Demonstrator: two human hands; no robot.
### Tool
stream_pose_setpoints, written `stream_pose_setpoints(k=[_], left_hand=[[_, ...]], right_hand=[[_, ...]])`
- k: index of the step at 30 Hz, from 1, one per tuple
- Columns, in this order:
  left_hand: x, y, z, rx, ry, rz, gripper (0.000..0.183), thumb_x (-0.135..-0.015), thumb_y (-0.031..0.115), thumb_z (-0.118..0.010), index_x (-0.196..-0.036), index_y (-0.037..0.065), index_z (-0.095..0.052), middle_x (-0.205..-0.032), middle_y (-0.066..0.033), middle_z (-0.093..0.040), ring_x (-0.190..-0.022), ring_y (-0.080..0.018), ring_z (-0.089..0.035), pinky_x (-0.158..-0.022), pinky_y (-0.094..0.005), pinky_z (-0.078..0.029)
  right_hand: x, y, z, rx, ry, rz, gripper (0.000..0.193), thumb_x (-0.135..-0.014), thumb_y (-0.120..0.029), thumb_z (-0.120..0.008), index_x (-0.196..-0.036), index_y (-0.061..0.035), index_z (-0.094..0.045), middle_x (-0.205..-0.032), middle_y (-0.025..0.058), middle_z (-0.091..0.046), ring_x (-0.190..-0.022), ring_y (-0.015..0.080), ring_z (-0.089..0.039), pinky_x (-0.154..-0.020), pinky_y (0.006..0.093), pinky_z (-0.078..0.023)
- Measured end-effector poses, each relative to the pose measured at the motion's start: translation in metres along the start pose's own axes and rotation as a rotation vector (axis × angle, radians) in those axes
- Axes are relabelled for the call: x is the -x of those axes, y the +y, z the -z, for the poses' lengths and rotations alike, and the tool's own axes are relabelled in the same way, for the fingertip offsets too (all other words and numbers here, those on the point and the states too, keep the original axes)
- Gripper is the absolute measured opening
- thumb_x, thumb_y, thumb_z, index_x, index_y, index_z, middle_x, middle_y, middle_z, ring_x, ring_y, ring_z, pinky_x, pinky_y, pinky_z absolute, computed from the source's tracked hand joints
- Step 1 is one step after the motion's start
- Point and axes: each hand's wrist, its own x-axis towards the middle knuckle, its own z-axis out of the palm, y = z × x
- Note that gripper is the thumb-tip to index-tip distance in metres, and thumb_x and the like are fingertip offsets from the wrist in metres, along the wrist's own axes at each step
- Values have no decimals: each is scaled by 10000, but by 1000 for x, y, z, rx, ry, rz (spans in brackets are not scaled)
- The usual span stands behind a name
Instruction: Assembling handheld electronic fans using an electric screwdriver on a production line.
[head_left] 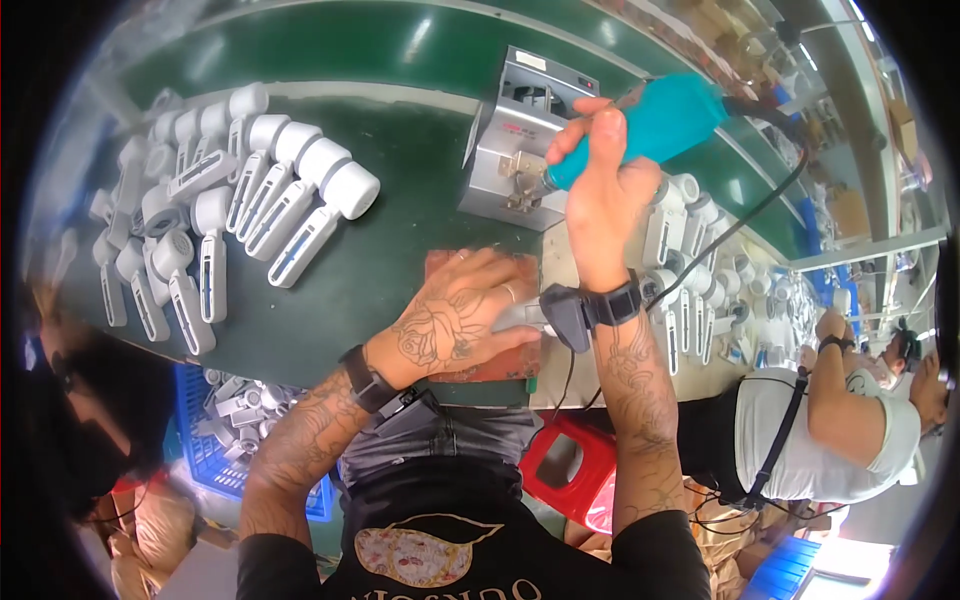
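Observation:
My right hand [605,190] grips a teal electric screwdriver [660,120]. Its tip points into the front of a grey screw feeder box [508,150] at the back of the table. On a reddish-brown pad [470,366] my left hand [455,315] lies palm down, thumb and fingers around a white plastic part [518,316], mostly hidden and blurred. To the left lie many white shower-head-like pieces [330,205] with round heads and slotted handles. Similar white pieces [690,300] stand in rows on the right.
The screwdriver's black cable [745,220] loops down past my right wrist. Below the table edge are a blue basket [195,420] with white parts and a red stool [565,470]. Another person in a white shirt [775,430] sits at the right.

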Motion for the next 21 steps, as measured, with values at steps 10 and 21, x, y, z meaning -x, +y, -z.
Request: stream_pose_setpoints(k=[10, 21], left_hand=[[-1, -4, -4, 7, 116, 26, 431, -769, 306, -785, -1139, 104, -693, -1083, -58, -655, -1003, -258, -584, -903, -420, -449], [-1, -2, -7, 1, 126, 63, 414, -780, 291, -778, -1145, 114, -694, -1056, -56, -654, -974, -275, -584, -864, -418, -464]], right_hand=[[9, 19, -4, -51, -83, -48, 349, -1032, -320, -525, -966, 12, -608, -676, 36, -583, -608, 114, -561, -559, 270, -433], [68, -23, 39, -77, -39, -137, 525, -989, -466, -552, -1079, 51, -549, -685, 71, -563, -602, 170, -560, -557, 301, -455]])
